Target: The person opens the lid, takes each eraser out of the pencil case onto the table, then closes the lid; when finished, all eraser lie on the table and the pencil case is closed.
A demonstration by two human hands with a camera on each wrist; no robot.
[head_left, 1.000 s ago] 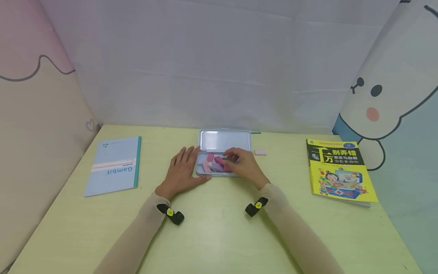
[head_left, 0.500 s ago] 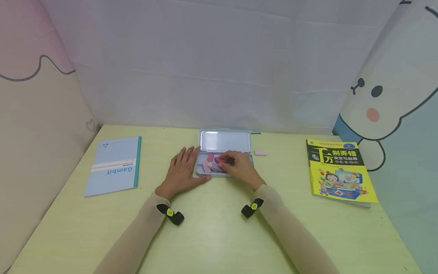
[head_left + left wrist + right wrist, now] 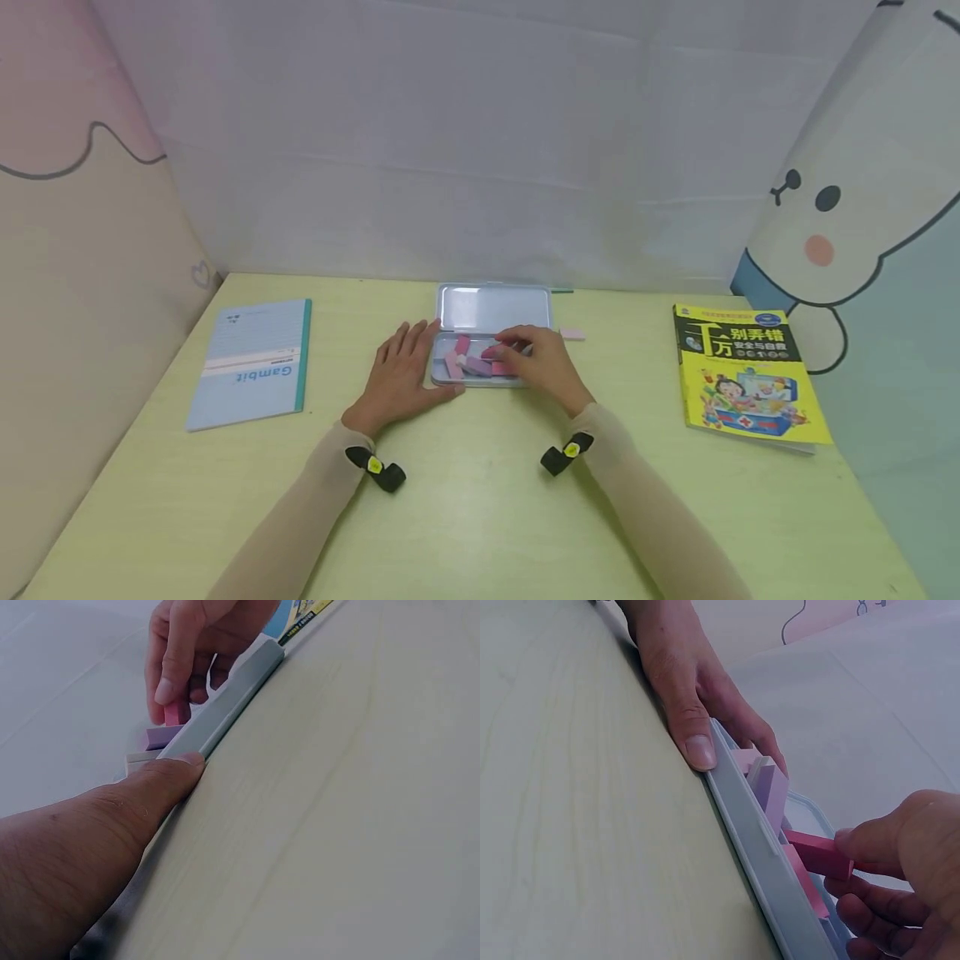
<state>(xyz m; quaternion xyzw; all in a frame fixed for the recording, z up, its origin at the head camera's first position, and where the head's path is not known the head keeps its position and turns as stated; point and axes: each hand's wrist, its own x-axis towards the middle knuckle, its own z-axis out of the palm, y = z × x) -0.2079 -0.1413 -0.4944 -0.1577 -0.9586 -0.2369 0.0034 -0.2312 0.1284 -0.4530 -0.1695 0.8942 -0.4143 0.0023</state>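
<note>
**Pink eraser pinched over the open tin**

A dark pink eraser [image 3: 819, 853] is held just above the tray of an open grey tin [image 3: 450, 379], toward the tray's right half. The right hand [image 3: 542, 365] pinches it between thumb and fingers, the other fingers curled beneath; in the right wrist view the eraser sticks out level from the fingertips, above another pink piece lying in the tray. Further left in the tray lie a lilac eraser [image 3: 769, 789] and a pale pink eraser [image 3: 744, 759], leaning against each other.

The left hand [image 3: 401, 375] lies flat on the tabletop [image 3: 465, 500] at the tin's left end, fingers straight and holding nothing; its thumb presses against the tin's near rim, and its fingers run along the left wall. The tin's lid [image 3: 495, 307] stands open on the far side of the tray.

Just right of the lid, apart from the tin, a small pale pink eraser [image 3: 573, 333] lies alone on the tabletop. Well off to the left lies a light blue notebook [image 3: 249, 362] with a teal spine; well off to the right, a yellow picture book [image 3: 746, 371]. The tabletop is pale yellow-green with a faint wood grain. A white cloth backdrop [image 3: 480, 142] hangs behind it, with cartoon-printed panels at both sides.
</note>
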